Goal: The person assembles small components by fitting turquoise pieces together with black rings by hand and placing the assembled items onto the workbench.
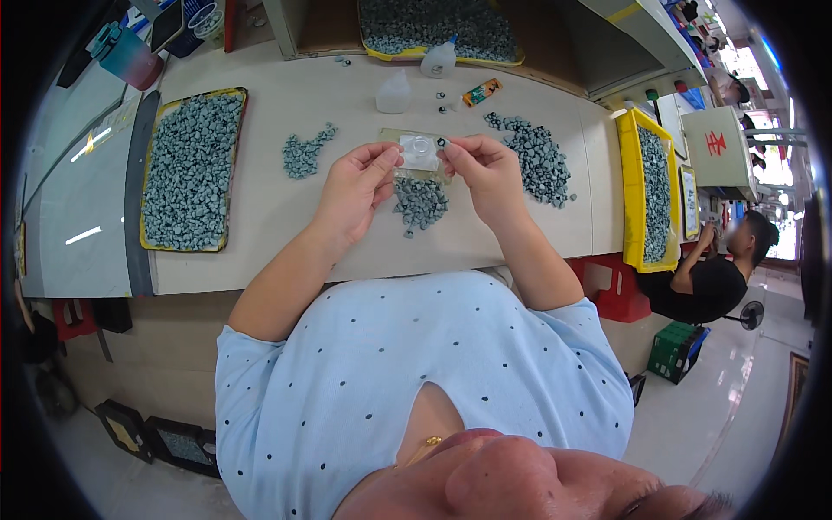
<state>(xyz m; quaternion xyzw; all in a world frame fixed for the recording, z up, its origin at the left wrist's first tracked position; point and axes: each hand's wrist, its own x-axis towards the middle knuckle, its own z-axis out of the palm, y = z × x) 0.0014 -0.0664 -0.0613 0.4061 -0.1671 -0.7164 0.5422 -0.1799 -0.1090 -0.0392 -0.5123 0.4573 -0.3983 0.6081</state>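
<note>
Above the table, my left hand (357,186) is closed, thumb and fingertips pinching the left edge of a small whitish translucent square (419,152) with a clear round shape in it. My right hand (488,173) is closed too, its fingertips pinching a small dark shiny piece (442,142) at the square's right edge. Behind the square shows a beige flat pad (394,134), partly hidden. Just below my hands lies a small heap of grey-green pebble-like pieces (422,206). Another heap (303,154) sits left of my left hand, and a larger, darker heap (539,163) right of my right hand.
Yellow-edged trays full of such pieces stand at the left (192,169), the right (634,191) and the back under a shelf (399,57). Two white bottles (393,94) (439,59) and an orange-green packet (482,92) stand behind my hands. Another person (706,273) sits at the right.
</note>
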